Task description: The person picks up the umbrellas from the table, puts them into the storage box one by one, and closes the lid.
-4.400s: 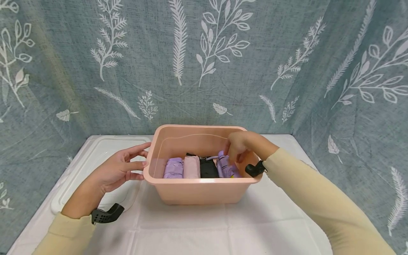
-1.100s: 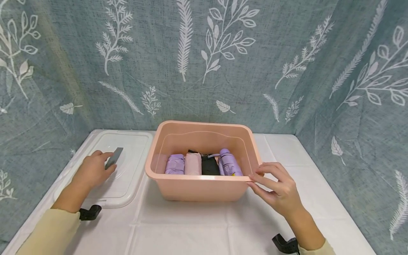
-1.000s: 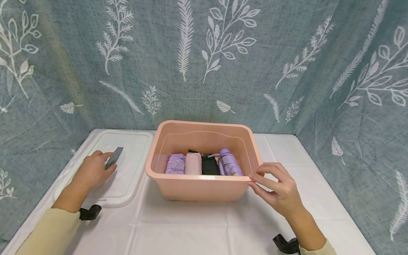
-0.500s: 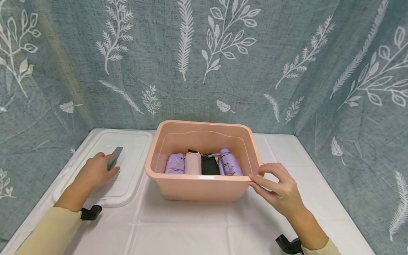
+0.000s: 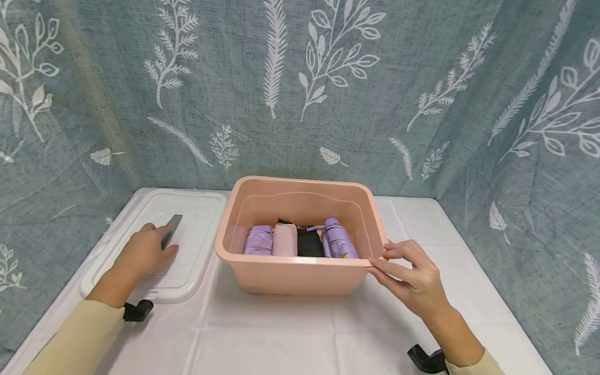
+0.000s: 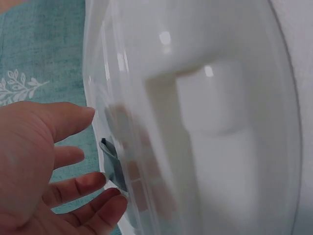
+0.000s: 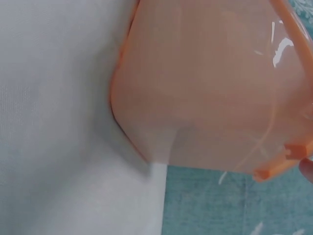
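Note:
A peach plastic storage bin (image 5: 300, 276) stands on the table. My right hand (image 5: 417, 284) pinches its near right rim corner, thumb outside below the lip, fingers along the edge. In the right wrist view only a fingertip (image 7: 307, 169) shows by the rim. Inside lie a purple bundle (image 5: 258, 240), a pink bundle (image 5: 285, 239), a black bundle (image 5: 310, 242) and a purple roll (image 5: 338, 239) resembling a folded umbrella. My left hand (image 5: 145, 252) is over the white lid (image 5: 197, 250), relaxed fingers and thumb apart beside a narrow grey piece (image 6: 113, 166), which they partly hide.
The white-clothed table (image 5: 272, 333) ends at a teal leaf-print curtain (image 5: 276, 146) hanging behind and at both sides. The lid lies flat left of the bin, close to its rim. Black wrist devices (image 5: 138, 311) sit at both cuffs.
Over four seconds, my right hand left the purple roll and took the bin's rim; my left hand went from the bin's left rim to the lid. Lately the left hand shifted slightly right.

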